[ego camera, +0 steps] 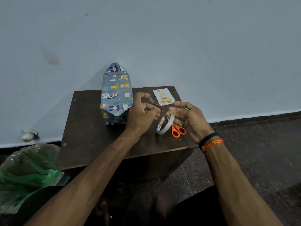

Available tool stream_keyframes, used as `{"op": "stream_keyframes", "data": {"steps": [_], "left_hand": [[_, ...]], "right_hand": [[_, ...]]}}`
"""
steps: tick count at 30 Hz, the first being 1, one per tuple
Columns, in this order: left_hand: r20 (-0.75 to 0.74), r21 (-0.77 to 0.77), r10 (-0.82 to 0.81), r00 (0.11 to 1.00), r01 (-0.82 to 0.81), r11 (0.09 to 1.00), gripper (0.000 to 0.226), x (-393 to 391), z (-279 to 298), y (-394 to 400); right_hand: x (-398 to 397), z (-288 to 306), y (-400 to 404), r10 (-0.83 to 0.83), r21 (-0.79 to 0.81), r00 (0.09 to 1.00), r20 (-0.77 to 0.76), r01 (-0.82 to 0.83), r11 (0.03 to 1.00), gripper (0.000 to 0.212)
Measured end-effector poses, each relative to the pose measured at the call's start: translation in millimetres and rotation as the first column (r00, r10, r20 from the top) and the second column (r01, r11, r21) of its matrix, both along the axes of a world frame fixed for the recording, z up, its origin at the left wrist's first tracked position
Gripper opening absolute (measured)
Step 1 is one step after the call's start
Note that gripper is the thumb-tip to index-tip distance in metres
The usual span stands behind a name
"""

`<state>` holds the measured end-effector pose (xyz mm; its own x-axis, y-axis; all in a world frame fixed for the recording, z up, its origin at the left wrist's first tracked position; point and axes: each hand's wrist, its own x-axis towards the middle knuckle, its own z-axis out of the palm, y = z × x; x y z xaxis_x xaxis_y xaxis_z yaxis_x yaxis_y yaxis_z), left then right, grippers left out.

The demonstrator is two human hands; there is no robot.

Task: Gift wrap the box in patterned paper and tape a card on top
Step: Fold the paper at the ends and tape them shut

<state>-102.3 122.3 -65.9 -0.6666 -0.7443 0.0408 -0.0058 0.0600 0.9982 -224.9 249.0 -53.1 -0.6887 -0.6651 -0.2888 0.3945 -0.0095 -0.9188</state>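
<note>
The box (116, 95), wrapped in blue paper with cartoon animals, lies on the dark brown table (91, 131) with its far end against the wall; both paper ends stand folded to points. My left hand (141, 115) is just right of the box, and a short clear tape strip (151, 99) sticks up from its fingertips. My right hand (187, 119) holds the white tape roll (165, 123) above the table. A white card (163, 97) with gold print lies flat at the table's back right.
Orange-handled scissors (178, 130) lie on the table under my right hand. A crumpled green plastic bag (27, 175) sits on the dark floor left of the table. The pale wall (162, 38) stands directly behind the table.
</note>
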Motion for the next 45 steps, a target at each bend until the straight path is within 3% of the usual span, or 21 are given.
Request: {"op": "stream_keyframes", "data": {"steps": [6, 11, 14, 18, 21, 23, 26, 29, 36, 41, 45], "left_hand": [[-0.007, 0.159, -0.137, 0.991, 0.136, 0.978, 0.043, -1.4, 6.3, 3.1], [0.001, 0.204, -0.235, 0.972, 0.23, 0.952, 0.042, -1.5, 7.2, 7.0], [0.007, 0.204, -0.242, 0.97, 0.235, 0.95, 0.043, -1.0, 7.8, 6.7], [0.011, 0.198, -0.248, 0.969, 0.241, 0.95, 0.044, 0.6, 9.4, 5.1], [0.023, 0.182, -0.25, 0.968, 0.242, 0.953, 0.045, 1.6, 11.8, 5.4], [0.033, 0.167, -0.248, 0.968, 0.239, 0.956, 0.045, 2.2, 12.8, 5.5], [0.031, 0.163, -0.248, 0.968, 0.24, 0.957, 0.047, 3.9, 13.5, 5.2], [0.032, 0.152, -0.252, 0.967, 0.244, 0.958, 0.047, 5.6, 13.9, 5.7], [0.095, 0.029, -0.236, 0.967, 0.234, 0.972, 0.047, 10.6, 17.7, -0.3], [0.11, -0.254, -0.065, 0.992, 0.091, 0.963, 0.055, 21.8, 26.2, -22.6], [-0.044, -0.316, 0.101, 0.994, -0.11, 0.942, 0.03, 45.2, 52.0, -38.7]], "right_hand": [[-12.0, -5.1, 9.3, 0.028, 0.234, 0.991, -0.132, 0.004, 0.972, 0.037], [-15.9, -15.3, 5.8, 0.157, 0.477, 0.904, -0.397, 0.057, 0.877, 0.036], [-12.2, -16.9, 0.7, 0.146, 0.467, 0.9, -0.41, 0.07, 0.882, 0.028], [-10.0, -16.4, -2.1, 0.183, 0.515, 0.812, -0.555, 0.162, 0.842, 0.023], [-8.1, -14.1, -2.6, 0.075, 0.398, 0.785, -0.615, 0.227, 0.889, 0.013], [-3.1, -8.7, -4.6, -0.025, 0.263, 0.876, -0.481, 0.171, 0.95, 0.016], [5.6, -2.2, -8.5, -0.013, 0.146, 0.961, -0.276, 0.056, 0.988, 0.022], [10.4, -5.2, -13.3, 0.014, 0.113, 0.97, -0.244, 0.014, 0.993, 0.024], [13.3, -5.2, -21.7, -0.003, 0.081, 0.98, -0.2, 0.019, 0.997, 0.006], [15.6, -4.0, -22.4, -0.027, 0.046, 0.996, -0.08, 0.03, 0.998, 0.005], [26.8, -3.0, -30.5, -0.005, -0.03, 0.998, 0.07, 0.007, 1.0, 0.007]]}}
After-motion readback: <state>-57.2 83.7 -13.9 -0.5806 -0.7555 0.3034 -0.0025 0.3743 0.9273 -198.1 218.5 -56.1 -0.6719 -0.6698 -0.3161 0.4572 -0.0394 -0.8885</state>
